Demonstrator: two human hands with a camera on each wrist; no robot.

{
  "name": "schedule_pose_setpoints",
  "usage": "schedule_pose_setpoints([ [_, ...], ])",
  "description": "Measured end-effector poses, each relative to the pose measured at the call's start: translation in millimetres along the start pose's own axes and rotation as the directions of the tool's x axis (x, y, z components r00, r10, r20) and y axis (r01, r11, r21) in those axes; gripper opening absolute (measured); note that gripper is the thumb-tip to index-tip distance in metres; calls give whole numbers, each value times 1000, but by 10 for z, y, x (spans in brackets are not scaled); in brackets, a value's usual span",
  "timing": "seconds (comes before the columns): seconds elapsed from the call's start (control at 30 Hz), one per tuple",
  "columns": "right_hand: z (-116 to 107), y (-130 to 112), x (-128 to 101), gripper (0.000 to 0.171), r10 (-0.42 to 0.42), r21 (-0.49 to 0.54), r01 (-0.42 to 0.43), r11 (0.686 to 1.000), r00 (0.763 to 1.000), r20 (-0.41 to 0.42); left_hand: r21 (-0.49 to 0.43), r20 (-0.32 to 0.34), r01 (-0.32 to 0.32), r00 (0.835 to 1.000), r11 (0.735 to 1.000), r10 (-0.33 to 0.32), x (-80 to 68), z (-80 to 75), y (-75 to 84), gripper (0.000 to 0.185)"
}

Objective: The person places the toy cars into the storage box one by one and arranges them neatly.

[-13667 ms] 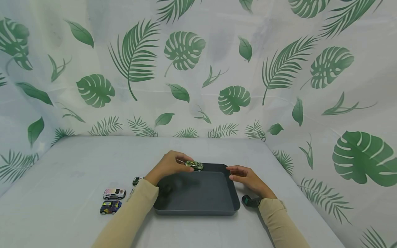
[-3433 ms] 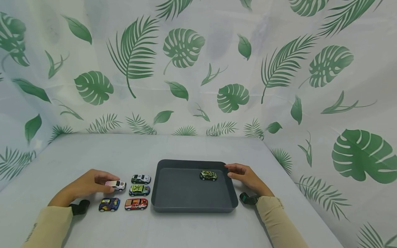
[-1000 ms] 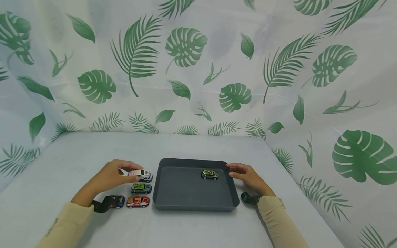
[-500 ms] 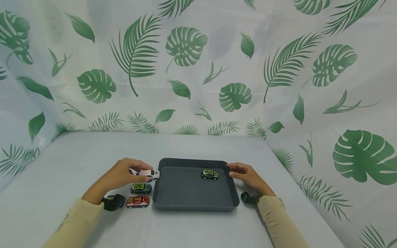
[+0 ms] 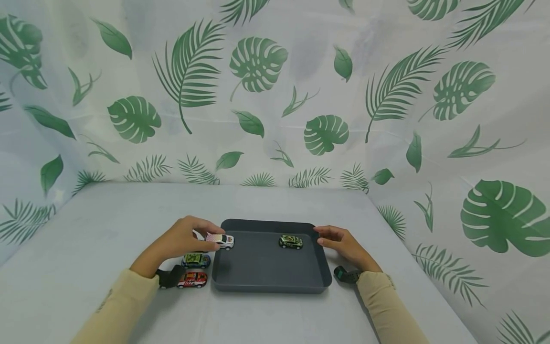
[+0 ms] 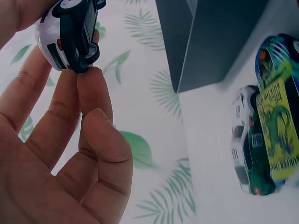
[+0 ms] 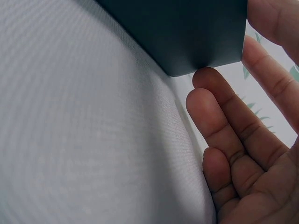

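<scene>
The white car (image 5: 220, 240) is in the air over the tray's (image 5: 266, 282) left rim, pinched at its sides between the thumb and fingers (image 6: 93, 100) of the left hand (image 5: 182, 239). A camo car (image 5: 290, 241) sits inside the tray near its far right corner. The right hand (image 5: 343, 246) rests at that corner, fingers loosely extended and touching the tray's outer wall. On the surface (image 5: 107, 224) left of the tray stand a green car (image 5: 195, 260) and a red car (image 5: 192, 279).
</scene>
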State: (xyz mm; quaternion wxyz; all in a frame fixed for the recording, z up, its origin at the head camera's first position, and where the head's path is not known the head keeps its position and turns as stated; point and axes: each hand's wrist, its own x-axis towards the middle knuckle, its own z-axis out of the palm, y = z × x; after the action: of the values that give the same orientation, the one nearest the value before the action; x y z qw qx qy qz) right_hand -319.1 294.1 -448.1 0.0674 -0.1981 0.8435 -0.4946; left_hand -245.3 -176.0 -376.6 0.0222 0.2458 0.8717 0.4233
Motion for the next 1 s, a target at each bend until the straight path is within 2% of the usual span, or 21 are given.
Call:
schedule_pose_setpoints([
  [0.77, -23, 51, 18, 49, 19, -2, -19, 1000, 1000, -3, -70, 0, 22, 1000, 997, -22, 286, 212, 164, 34],
  [1.0, -21, 43, 9, 49, 15, 1, -15, 1000, 1000, -4, -96, -11, 5, 1000, 995, -6, 364, 273, 180, 35],
])
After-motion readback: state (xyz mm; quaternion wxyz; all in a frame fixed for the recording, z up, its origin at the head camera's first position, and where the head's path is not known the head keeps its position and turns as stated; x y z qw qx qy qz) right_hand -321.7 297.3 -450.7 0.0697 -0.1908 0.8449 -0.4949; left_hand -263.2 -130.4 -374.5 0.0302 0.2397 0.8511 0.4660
